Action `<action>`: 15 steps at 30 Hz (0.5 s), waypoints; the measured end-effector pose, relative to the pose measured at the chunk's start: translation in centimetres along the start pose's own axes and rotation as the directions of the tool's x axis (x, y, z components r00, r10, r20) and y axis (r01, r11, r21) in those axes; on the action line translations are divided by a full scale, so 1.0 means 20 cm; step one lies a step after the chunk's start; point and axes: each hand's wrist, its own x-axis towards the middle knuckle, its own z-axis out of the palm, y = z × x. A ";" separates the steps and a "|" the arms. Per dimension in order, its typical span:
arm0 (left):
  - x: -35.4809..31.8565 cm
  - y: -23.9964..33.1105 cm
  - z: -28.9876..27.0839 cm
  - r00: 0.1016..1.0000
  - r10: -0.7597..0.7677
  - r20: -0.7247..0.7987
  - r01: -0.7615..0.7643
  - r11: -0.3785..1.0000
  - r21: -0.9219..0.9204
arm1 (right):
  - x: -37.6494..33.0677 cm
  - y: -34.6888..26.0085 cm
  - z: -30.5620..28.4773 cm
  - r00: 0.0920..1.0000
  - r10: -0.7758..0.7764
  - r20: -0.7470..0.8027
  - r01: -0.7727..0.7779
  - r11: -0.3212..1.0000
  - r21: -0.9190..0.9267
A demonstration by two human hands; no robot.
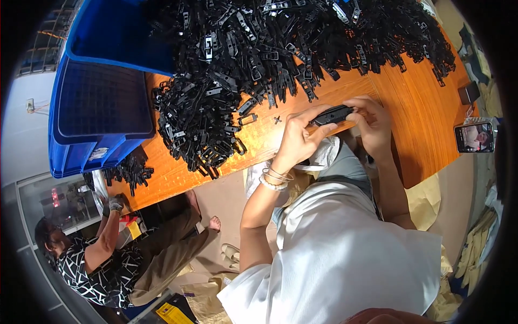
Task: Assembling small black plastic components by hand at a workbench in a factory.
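Observation:
My left hand (299,137) and my right hand (372,121) both grip one black plastic clip (332,115), held just above the front edge of the orange wooden table (415,108). The left fingers pinch its left end and the right fingers close over its right end. A big heap of the same black plastic clips (259,59) covers the table behind and to the left of my hands. A single small black piece (277,120) lies on the wood just left of my left hand. Bracelets sit on my left wrist.
A blue plastic crate (102,102) stands at the table's left end, with more clips (129,170) beside it. A phone (475,137) with a lit screen lies at the right. Another person (102,254) in a patterned shirt crouches low at the lower left. Cardboard covers the floor.

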 end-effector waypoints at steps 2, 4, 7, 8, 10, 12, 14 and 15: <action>-0.05 -0.03 0.00 0.999 -0.046 -0.013 0.045 0.998 -0.041 | 0.00 0.00 0.01 0.997 0.047 0.060 -0.049 0.998 0.030; -0.08 -0.07 0.00 0.986 -0.169 -0.016 0.154 0.933 -0.326 | 0.01 -0.03 0.05 0.987 0.141 0.081 -0.155 0.967 0.200; -0.16 -0.14 -0.05 0.990 -0.143 0.017 0.143 0.966 -0.217 | -0.02 0.06 0.06 0.968 0.177 0.178 -0.225 0.926 0.303; -0.18 -0.17 -0.07 0.982 -0.180 0.063 0.189 0.964 -0.189 | -0.04 0.11 0.06 0.962 0.127 0.242 -0.189 0.950 0.250; -0.18 -0.18 -0.16 0.993 -0.014 -0.116 0.034 0.984 0.175 | -0.07 0.12 0.11 0.970 0.124 0.210 -0.164 0.968 0.187; -0.22 -0.23 -0.27 0.950 0.076 -0.304 0.154 0.730 0.665 | -0.09 0.11 0.15 0.938 0.094 0.335 -0.061 0.992 -0.107; -0.22 -0.27 -0.33 0.930 0.085 -0.357 0.283 0.451 0.846 | -0.11 0.11 0.21 0.933 0.131 0.335 -0.105 0.990 -0.095; -0.21 -0.29 -0.36 0.939 0.098 -0.329 0.262 0.414 0.872 | -0.12 0.14 0.24 0.939 0.030 0.344 0.012 0.993 -0.119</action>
